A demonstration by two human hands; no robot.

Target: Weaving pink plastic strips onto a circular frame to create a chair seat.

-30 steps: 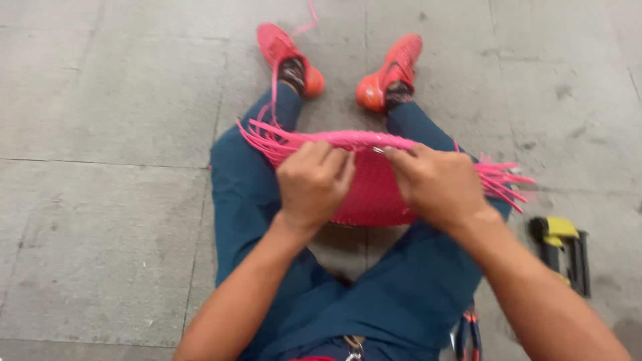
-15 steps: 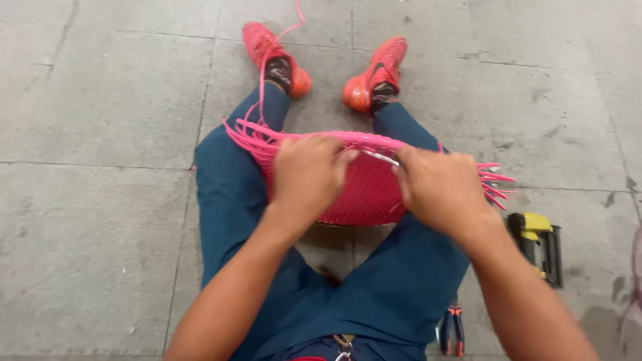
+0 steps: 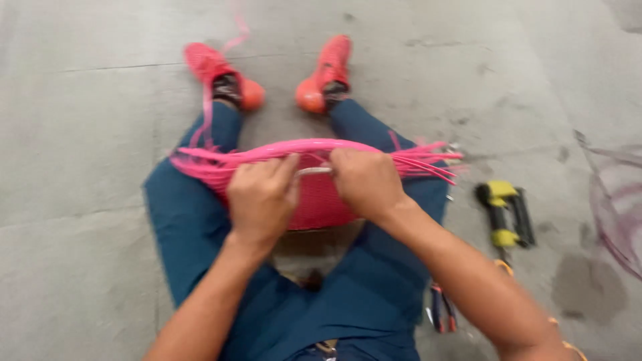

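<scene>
Head view shows the half-woven pink plastic-strand basket (image 3: 321, 200) lying across my lap; I judge it light, springy and slick, best held at its stiffer rim, where my left hand (image 3: 261, 197) and right hand (image 3: 364, 182) pinch a pale strand (image 3: 314, 171); loose strips (image 3: 428, 162) fan over grey concrete floor (image 3: 80, 134) near a yellow-and-black stapler tool (image 3: 503, 212).

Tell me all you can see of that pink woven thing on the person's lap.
The pink basket looks woven from plastic strips, unfinished: loose strips fan out at both ends. It lies across the thighs on its side, curved rim facing the feet. The left hand and right hand grip its top edge, a pale strip between them.
</scene>
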